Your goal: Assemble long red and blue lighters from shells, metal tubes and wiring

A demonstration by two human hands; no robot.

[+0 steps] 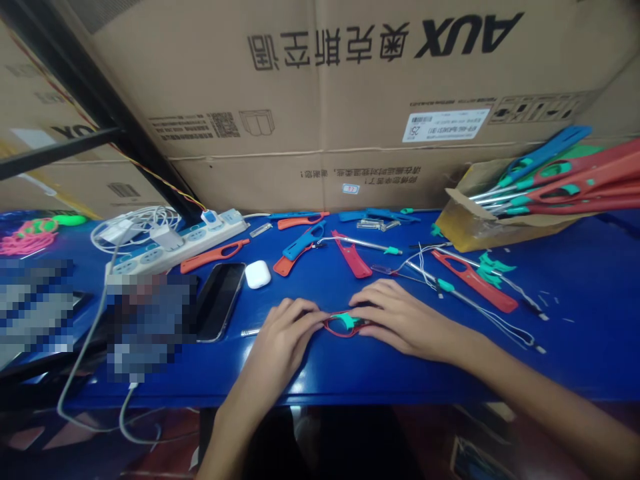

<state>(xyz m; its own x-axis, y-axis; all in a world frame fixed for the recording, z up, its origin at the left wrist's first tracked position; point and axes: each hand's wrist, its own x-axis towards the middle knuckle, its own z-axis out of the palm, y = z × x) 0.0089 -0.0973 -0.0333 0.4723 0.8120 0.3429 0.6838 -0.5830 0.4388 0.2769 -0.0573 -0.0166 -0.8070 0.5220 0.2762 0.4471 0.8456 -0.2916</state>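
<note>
A red long-nosed lighter (pixel 345 333) with a green trigger lies across the table's front part, held in both hands. My left hand (pixel 290 327) is closed around its left part, and a metal tube end (pixel 250 331) sticks out past that hand. On the other end, my right hand (pixel 395 317) grips with fingers bent near the trigger. My palms and fingers hide much of the lighter's body. Beyond the hands lie a red handle shell (pixel 353 257), a blue handle shell (pixel 304 241) and a metal lighter tube with a green trigger (pixel 373 245).
A cardboard box (pixel 467 223) of finished-looking lighters stands at the back right. Loose green triggers (pixel 493 268) and wired tubes lie right. A phone (pixel 220 301), white earbud case (pixel 258 274) and power strip (pixel 195 233) are left. A large carton (pixel 320 100) walls off the back.
</note>
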